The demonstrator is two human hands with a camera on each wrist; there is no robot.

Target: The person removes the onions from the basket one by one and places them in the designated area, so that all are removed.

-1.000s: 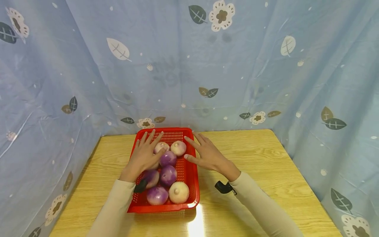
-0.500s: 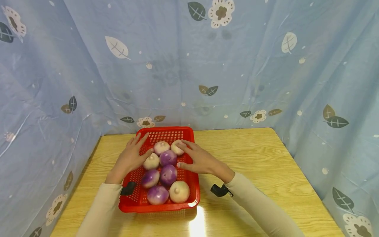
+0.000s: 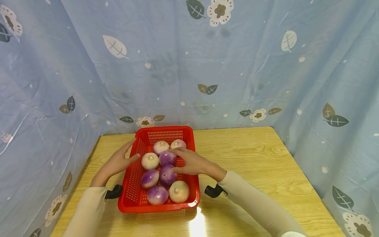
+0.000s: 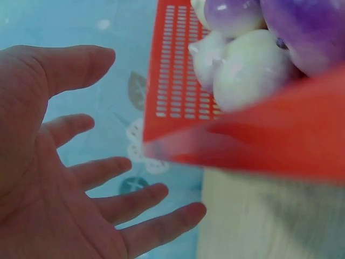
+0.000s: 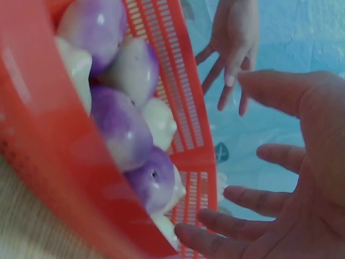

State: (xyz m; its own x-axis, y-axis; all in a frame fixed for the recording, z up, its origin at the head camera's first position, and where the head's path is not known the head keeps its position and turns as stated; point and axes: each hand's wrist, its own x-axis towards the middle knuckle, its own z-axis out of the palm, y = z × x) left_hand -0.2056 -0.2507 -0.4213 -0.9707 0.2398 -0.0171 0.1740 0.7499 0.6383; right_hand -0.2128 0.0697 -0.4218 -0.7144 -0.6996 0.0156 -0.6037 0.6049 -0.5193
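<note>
A red plastic basket (image 3: 160,208) holds several turnips, some with the purple side up (image 3: 157,195) and some with the white side up (image 3: 179,192). My left hand (image 3: 116,162) hovers just outside the basket's left rim, fingers spread and holding nothing. In the left wrist view, a gap shows between that hand (image 4: 70,178) and the basket wall (image 4: 178,140). Over the basket's right side is my right hand (image 3: 192,161), with its fingers extended and nothing gripped. It hides part of the turnips beneath. The right wrist view shows its palm (image 5: 280,210) facing the basket.
The basket stands on a wood-grain table (image 3: 242,154), left of its middle. A blue curtain (image 3: 165,72) with leaf and flower prints encloses the back and both sides. Each wrist carries a black camera mount, such as the one at the right wrist (image 3: 214,191).
My left hand has moved left from above the basket to outside its left rim. My right hand has shifted left, from the right rim to over the turnips. The turnips look unmoved.
</note>
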